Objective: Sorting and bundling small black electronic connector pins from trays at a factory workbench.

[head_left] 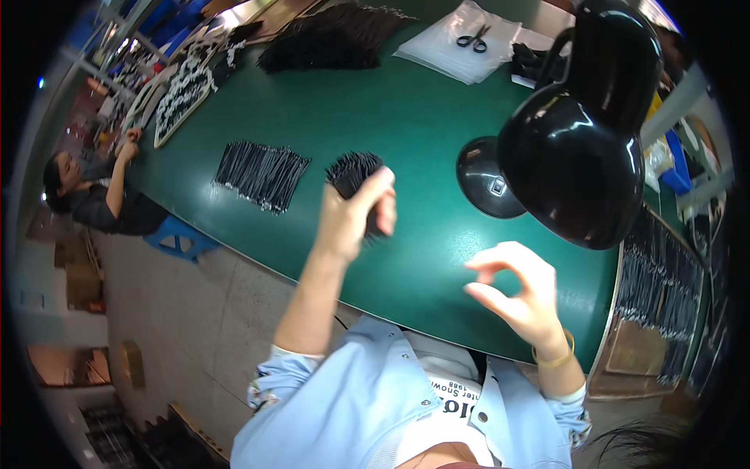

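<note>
My left hand (344, 215) is closed around a thick bundle of short black wires (353, 167), held above the green table. The wire ends stick out past the top of the fist, and a few show below it. To the right, my right hand (525, 289) is raised over the table near the front edge. Its thumb and forefinger curve toward each other with a gap between them, and nothing shows in it. On the table left of the bundle lies a neat row of similar black wires (262, 176), side by side with small shiny ends.
A black desk lamp (574, 164) looms at the right, its round base (488, 178) on the green table (422, 117). Scissors (473, 40) rest on clear plastic bags (430, 53) at the back, beside a dark wire pile (332, 39). Another person (101, 191) works at far left.
</note>
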Demonstrator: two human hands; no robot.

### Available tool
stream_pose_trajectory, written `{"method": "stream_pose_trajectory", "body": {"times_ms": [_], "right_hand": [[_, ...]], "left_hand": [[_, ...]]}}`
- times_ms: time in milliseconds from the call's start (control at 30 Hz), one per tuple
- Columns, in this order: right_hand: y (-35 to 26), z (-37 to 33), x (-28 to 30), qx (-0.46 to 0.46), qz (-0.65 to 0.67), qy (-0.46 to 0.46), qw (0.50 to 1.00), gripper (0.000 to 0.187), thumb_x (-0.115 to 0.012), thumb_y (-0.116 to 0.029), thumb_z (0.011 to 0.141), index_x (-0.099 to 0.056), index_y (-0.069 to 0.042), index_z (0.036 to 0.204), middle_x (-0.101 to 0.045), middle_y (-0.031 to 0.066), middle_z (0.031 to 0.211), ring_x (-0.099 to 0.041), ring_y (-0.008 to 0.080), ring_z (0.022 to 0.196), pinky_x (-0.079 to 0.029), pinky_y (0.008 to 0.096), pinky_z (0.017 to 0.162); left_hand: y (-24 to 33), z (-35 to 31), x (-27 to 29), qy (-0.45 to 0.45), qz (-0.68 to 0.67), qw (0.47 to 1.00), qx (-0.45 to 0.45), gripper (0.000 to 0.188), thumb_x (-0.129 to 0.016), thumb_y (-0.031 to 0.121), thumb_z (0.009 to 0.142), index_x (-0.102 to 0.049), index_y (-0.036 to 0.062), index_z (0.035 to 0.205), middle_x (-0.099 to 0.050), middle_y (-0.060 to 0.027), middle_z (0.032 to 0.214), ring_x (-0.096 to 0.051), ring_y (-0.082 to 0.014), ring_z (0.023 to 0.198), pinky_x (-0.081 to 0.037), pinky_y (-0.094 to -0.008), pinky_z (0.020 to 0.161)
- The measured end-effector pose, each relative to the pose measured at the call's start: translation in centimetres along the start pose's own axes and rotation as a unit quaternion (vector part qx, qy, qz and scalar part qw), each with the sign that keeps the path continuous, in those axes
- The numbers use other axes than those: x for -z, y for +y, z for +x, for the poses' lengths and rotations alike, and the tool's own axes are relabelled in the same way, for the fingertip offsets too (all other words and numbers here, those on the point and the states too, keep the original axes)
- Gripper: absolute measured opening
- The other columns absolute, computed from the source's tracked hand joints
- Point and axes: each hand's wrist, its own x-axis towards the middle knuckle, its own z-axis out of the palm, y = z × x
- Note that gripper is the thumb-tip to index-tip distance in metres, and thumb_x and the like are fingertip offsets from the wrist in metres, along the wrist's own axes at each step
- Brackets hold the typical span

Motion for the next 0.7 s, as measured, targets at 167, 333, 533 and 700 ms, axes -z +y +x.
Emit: {"method": "stream_pose_trajectory", "body": {"times_ms": [167, 333, 533, 700], "right_hand": [[-4.6, -4.8, 2.7, 0.486, -0.082, 0.38, 0.783, 0.015, -0.061, -0.018, 0.077, -0.055, -0.005, 0.081, -0.053, 0.0016, 0.073, -0.051, 0.011, 0.065, -0.039, 0.0233, 0.059], [-5.2, -5.4, 1.7, 0.56, -0.072, 0.403, 0.72, 0.017, -0.06, -0.018, 0.078, -0.055, -0.004, 0.085, -0.053, 0.0026, 0.078, -0.05, 0.0122, 0.07, -0.038, 0.0247, 0.063], [-5.2, -5.8, 1.3, 0.57, -0.091, 0.409, 0.707, 0.019, -0.058, -0.019, 0.078, -0.054, -0.003, 0.089, -0.052, 0.0039, 0.084, -0.049, 0.0137, 0.077, -0.036, 0.0264, 0.068], [-5.2, -6.2, 1.2, 0.574, -0.094, 0.418, 0.698, 0.022, -0.057, -0.019, 0.079, -0.054, -0.002, 0.092, -0.052, 0.0049, 0.089, -0.048, 0.015, 0.082, -0.034, 0.0279, 0.073]], "left_hand": [[-1.1, 4.2, 6.0, 0.243, 0.674, 0.689, -0.103, 0.051, -0.058, 0.045, 0.078, -0.05, -0.005, 0.082, -0.058, -0.0223, 0.062, -0.06, -0.0379, 0.062, -0.048, -0.0432, 0.052], [-3.9, 4.1, 9.7, 0.275, 0.714, 0.642, -0.051, 0.061, -0.061, 0.053, 0.072, -0.048, -0.0053, 0.087, -0.059, -0.0193, 0.066, -0.061, -0.036, 0.062, -0.049, -0.0421, 0.051], [-3.9, 2.9, 8.2, 0.256, 0.744, 0.614, -0.067, 0.066, -0.064, 0.052, 0.068, -0.05, -0.0049, 0.098, -0.056, -0.0201, 0.09, -0.056, -0.0334, 0.088, -0.049, -0.0395, 0.063], [-4.8, 2.2, 8.9, 0.257, 0.763, 0.567, -0.171, 0.063, -0.064, 0.044, 0.071, -0.049, -0.0032, 0.109, -0.047, -0.0223, 0.108, -0.039, -0.0371, 0.11, -0.035, -0.0462, 0.087]]}}
